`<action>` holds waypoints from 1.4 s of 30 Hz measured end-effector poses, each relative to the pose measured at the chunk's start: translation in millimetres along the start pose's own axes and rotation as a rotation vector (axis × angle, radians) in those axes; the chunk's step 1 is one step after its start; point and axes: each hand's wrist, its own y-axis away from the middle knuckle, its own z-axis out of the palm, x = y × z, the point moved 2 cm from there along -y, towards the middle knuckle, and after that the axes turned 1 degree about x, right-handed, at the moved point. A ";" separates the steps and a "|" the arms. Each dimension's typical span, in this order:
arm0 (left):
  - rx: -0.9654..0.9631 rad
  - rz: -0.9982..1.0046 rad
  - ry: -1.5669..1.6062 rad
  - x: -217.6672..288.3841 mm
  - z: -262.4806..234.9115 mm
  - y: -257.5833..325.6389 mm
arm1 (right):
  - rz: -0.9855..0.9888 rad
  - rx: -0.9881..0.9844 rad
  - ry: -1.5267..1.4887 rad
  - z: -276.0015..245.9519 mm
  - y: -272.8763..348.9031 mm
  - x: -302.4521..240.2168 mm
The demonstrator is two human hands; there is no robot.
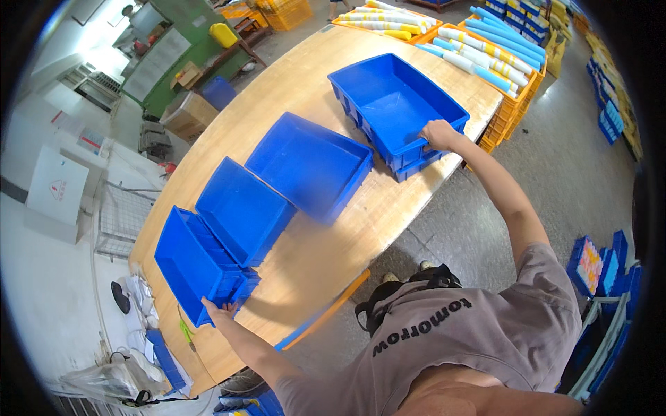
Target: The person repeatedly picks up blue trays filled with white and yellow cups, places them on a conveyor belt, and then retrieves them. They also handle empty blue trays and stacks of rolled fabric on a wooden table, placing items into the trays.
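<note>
A blue bin [395,104] extends forward-left from the right hand [438,136].

Looks like a factory workshop or packing room. Shown by the big wooden tabletop [347,243] bearing blue plastic bins [399,97], by orange crates [517,107] full of coloured rolls [479,62], by the bare grey floor [555,159] and the electrical box [61,180] with its warning sign.

A taupe short-sleeved T-shirt [479,350] bears dark lettering [421,326] across the chest, above pale shoes [425,265].
</note>
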 end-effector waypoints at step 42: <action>0.163 0.774 0.564 -80.8 -29.8 98.2 | 0.020 0.299 0.091 2.7 16.9 -23.3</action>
